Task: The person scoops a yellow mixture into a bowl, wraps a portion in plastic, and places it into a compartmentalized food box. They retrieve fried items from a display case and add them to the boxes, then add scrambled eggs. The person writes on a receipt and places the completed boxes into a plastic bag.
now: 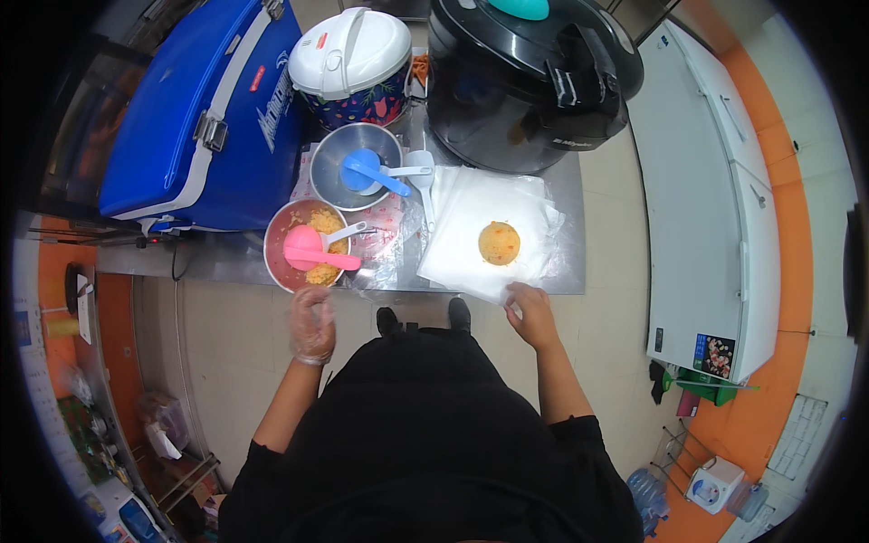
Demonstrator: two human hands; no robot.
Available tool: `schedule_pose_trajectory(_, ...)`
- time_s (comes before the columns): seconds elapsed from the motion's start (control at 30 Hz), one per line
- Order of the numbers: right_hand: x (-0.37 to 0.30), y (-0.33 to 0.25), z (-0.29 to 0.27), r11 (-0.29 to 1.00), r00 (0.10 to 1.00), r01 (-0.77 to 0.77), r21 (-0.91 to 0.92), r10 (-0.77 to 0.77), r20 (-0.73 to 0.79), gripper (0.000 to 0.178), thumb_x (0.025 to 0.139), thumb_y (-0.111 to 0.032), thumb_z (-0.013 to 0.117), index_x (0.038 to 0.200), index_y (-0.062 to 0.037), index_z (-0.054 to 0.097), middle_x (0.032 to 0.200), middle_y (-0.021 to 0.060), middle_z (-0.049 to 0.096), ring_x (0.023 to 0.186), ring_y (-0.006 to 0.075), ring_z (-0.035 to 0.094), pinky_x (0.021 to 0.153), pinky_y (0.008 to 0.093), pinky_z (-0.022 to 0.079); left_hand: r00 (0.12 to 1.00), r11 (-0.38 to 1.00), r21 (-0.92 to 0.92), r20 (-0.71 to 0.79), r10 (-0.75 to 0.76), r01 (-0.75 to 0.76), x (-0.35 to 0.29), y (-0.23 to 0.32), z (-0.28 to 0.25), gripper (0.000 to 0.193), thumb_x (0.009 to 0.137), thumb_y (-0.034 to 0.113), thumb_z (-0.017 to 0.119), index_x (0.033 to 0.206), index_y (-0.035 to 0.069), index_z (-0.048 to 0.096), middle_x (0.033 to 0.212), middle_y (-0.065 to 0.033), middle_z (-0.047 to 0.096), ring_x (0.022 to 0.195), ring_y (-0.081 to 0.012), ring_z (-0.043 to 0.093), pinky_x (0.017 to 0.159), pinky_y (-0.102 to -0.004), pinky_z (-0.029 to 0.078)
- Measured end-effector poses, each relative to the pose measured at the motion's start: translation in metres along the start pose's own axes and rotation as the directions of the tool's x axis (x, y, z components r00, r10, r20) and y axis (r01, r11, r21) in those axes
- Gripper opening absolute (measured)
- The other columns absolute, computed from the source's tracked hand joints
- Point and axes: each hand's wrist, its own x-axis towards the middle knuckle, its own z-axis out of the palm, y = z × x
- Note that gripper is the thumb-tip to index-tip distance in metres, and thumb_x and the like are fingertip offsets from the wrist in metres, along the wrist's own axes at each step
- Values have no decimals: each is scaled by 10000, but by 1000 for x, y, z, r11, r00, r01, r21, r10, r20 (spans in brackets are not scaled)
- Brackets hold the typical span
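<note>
A round golden food disc (500,243) flecked with orange lay on white sheets (457,249), the right hand (533,317) at their edge, grip unclear, the gloved left hand's (312,326) fingers loosely parted

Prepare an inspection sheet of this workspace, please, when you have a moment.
Surface: steel table, largely covered.
Working items: round yellow food portion on white sheets; pink-lined bowl holding loose yellow food and pink scoop.
Clutter: metal bowl with blue scoop, white-lidded pot, black cooker, blue cooler.
Hands: gloved left hand near the pink-lined bowl, apparently empty; bare right hand at the white sheets' edge, grip unclear.
Cables: thin dark loop, possibly a cord, below the blue cooler.
Surroundings: white cabinet at right, tiled floor.
</note>
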Motion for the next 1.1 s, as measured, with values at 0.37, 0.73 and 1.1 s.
schedule_pose_trajectory(0.37, 21, 24, -21, 912, 971, -143, 385, 205, -124, 116, 916, -78, 684, 1020, -28, 670, 1046, 140, 717, 1007, 356, 663, 906, 417, 510, 681, 958, -43, 694, 234, -285, 101, 66, 171, 893, 807, 220, 808, 1554, 107, 332, 1521, -171, 432, 1464, -373, 344, 1222, -444, 298)
schedule_pose_trajectory(0.73, 17, 26, -22, 970, 991, 91, 227, -66, -116, 288, 783, -77, 811, 1033, -64, 668, 1118, 107, 716, 1117, 333, 651, 971, 438, 508, 504, 952, -88, 831, 233, -295, 128, 27, 216, 367, 734, 100, 784, 1073, 131, 646, 1061, -117, 630, 1083, -345, 599, 980, -445, 492)
schedule_pose_trajectory(1.1, -14, 34, -9, 925, 983, 1, 380, 70, -172, 95, 871, -35, 731, 944, -38, 670, 1130, 102, 728, 1200, 331, 641, 979, 419, 519, 722, 936, -202, 597, 351, -288, 64, 31, 178, 231, 794, 99, 753, 992, 95, 633, 1132, -82, 645, 1208, -342, 580, 1029, -431, 483)
